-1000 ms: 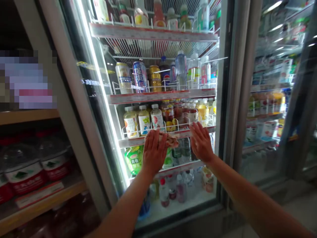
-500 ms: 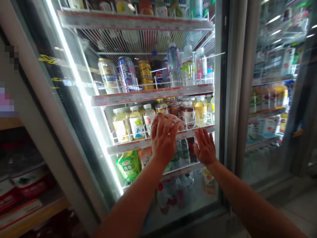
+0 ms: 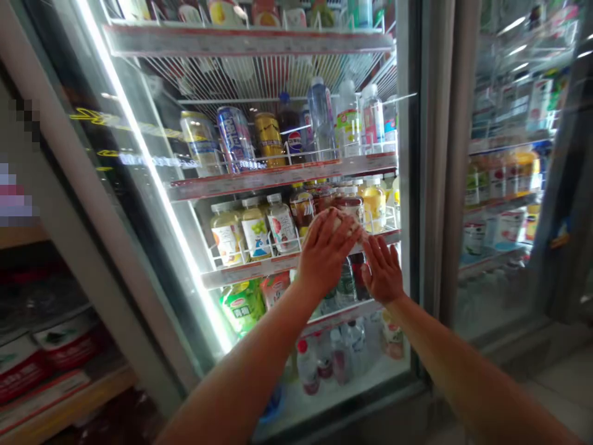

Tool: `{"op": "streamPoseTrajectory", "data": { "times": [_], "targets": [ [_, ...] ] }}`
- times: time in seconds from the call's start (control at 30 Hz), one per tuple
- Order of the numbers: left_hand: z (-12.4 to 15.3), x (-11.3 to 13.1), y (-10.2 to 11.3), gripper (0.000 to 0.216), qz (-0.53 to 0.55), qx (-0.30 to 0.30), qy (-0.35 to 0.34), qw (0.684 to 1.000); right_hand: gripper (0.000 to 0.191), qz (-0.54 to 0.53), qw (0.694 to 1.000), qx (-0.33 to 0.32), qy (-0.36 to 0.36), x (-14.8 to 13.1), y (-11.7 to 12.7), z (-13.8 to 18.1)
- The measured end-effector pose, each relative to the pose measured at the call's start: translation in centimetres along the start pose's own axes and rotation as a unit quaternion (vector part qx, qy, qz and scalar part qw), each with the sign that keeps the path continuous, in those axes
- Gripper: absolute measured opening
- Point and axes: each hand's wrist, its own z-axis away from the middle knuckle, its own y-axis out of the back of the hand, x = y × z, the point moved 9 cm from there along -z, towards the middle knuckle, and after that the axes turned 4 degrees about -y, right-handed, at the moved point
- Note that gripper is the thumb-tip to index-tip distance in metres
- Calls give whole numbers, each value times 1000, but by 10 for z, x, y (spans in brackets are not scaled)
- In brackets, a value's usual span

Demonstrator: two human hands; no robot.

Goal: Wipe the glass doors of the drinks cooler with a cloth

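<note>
My left hand (image 3: 324, 256) presses a pale, patterned cloth (image 3: 348, 220) to the glass door of a drinks fridge. Its fingers lie over the cloth, and much of the cloth is hidden under them. Just to the right, my right hand (image 3: 383, 271) rests flat against the glass, fingers stretched and holding nothing. The cloth's right end comes close to the right fingertips; whether they touch I cannot tell. Behind the glass door (image 3: 278, 395) stand bottles and cans on wire shelves.
A bright light strip (image 3: 152, 176) runs down the fridge's left side. A metal door frame (image 3: 433, 185) stands at right, with a second glass-fronted fridge (image 3: 504, 290) beyond. At lower left is a wooden shelf (image 3: 69, 395) with red and white packs.
My left hand has slid right across the glass with the cloth, towards my right hand. The right hand stays in nearly the same place. The view has shifted slightly.
</note>
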Motion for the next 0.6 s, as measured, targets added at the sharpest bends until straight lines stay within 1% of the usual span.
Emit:
{"op": "streamPoseTrajectory", "data": {
  "times": [0.07,0.1,0.2,0.23,0.27,0.3,0.4,0.43,0.47,0.5,0.6],
  "targets": [
    [9,1,2,61,-5,-12,-21,1000,71,-1,1000,-2,0,0,0,0],
    [13,-5,6,62,-12,-11,-9,1000,71,-2,1000,1,0,0,1,0],
    [28,-29,23,65,-34,11,72,997,70,-1,1000,11,4,0,3,0],
    [36,-31,27,65,-38,13,93,995,69,0,1000,12,3,0,3,0],
    [45,-30,28,65,-37,6,100,994,69,0,1000,11,2,0,3,0],
    [55,-24,26,64,-33,-6,90,995,68,-1,1000,7,-2,0,3,0],
    [83,2,18,60,-19,-51,0,999,66,-15,1000,-2,-26,-4,2,1],
    [90,4,19,60,-21,-57,-18,998,65,-23,999,-3,-42,-6,2,1],
    [94,2,21,60,-27,-57,-21,998,64,-29,998,-1,-61,-8,2,2],
    [97,-6,25,61,-35,-53,-8,998,64,-34,996,1,-81,-10,2,2],
    [100,-36,41,63,-60,-27,77,995,64,-38,991,15,-127,-16,0,5]
  ]
}}
